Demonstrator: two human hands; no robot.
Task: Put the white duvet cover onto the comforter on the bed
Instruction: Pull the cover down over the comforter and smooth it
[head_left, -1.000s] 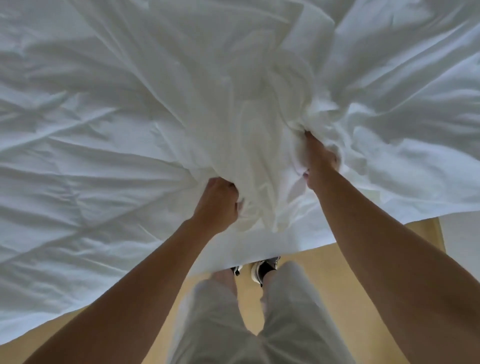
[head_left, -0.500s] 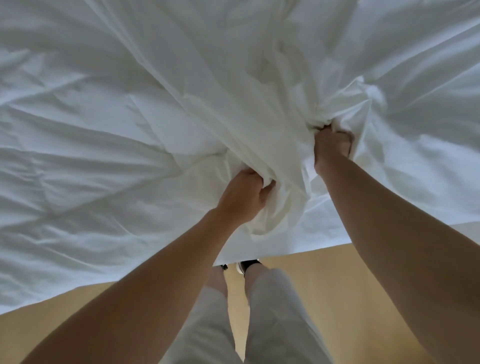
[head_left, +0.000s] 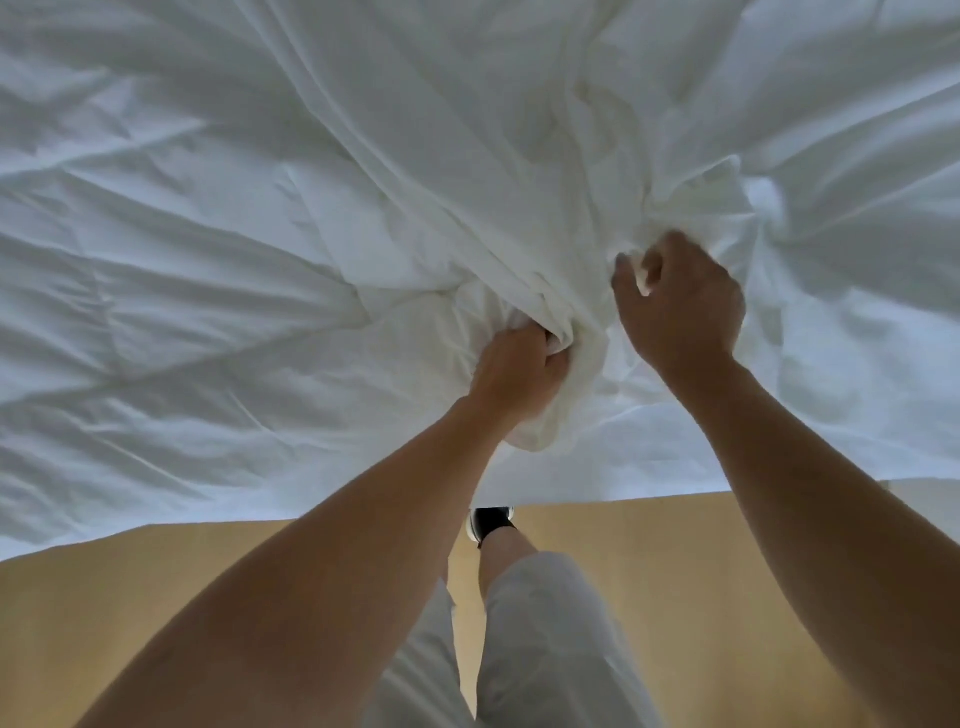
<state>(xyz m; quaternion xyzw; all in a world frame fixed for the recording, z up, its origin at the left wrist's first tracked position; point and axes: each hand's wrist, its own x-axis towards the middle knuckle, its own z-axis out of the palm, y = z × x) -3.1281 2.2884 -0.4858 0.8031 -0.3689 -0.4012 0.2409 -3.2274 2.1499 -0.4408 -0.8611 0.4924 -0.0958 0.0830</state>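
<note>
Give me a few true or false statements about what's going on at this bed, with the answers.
1. The left hand grips bunched white fabric. True.
2. The floor is dark grey. False: it is tan.
3. Both forearms are in long sleeves. False: they are bare.
4. A dark shoe shows below the fabric's edge. True.
5. The right hand rests on the floor. False: it is at the fabric, fingers curled.

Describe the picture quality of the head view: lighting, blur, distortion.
Head view: soft, dim, bluish light, no glare on the white duvet cover, and only gentle shadows in its folds. Head view: the right hand is slightly smeared at the fingers, while the left hand is sharper. Head view: wide-angle distortion bows the bedding's near edge and stretches both forearms.
</note>
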